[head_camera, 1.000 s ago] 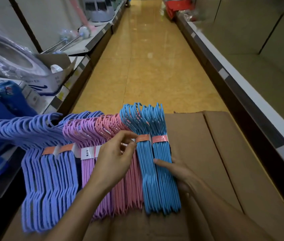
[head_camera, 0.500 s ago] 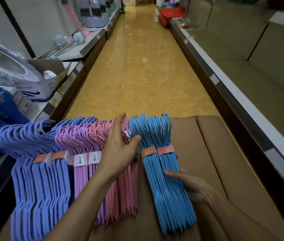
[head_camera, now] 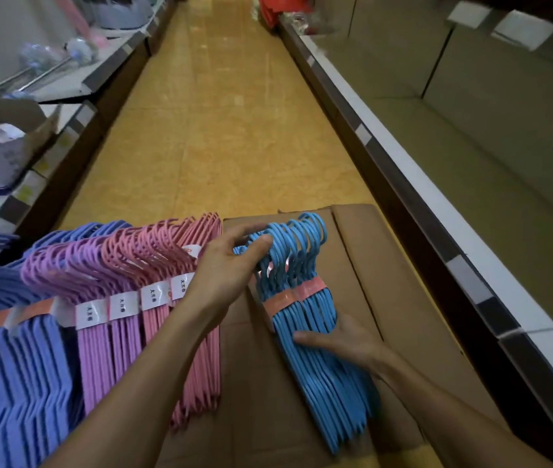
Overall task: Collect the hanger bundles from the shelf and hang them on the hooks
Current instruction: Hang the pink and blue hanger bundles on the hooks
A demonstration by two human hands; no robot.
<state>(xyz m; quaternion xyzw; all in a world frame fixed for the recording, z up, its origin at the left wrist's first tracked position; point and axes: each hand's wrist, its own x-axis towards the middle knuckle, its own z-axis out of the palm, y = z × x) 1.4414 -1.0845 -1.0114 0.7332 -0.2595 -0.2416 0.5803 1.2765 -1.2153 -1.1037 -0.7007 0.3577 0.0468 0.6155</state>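
Taped bundles of plastic hangers lie on a brown cardboard box [head_camera: 403, 298]. The blue bundles [head_camera: 315, 332], bound with orange tape, sit apart to the right. My left hand [head_camera: 231, 265] grips their hook ends from the left, thumb over the hooks. My right hand [head_camera: 342, 342] holds the blue shafts from the right side, fingers wrapped over them. To the left lie pink bundles [head_camera: 184, 282], lilac bundles [head_camera: 106, 319] and periwinkle bundles [head_camera: 15, 366], each with a white label or orange tape.
A yellow tiled aisle [head_camera: 221, 130] runs ahead. On the right is an empty shelf [head_camera: 471, 146] with a white edge rail. On the left a shelf [head_camera: 65, 89] holds boxes, wrapped goods and long-handled items. Red goods [head_camera: 282, 8] sit far down the aisle.
My left hand moved off the pink bundle onto the blue hooks. The blue bundles have shifted right, away from the pink ones, with my right hand still on them.
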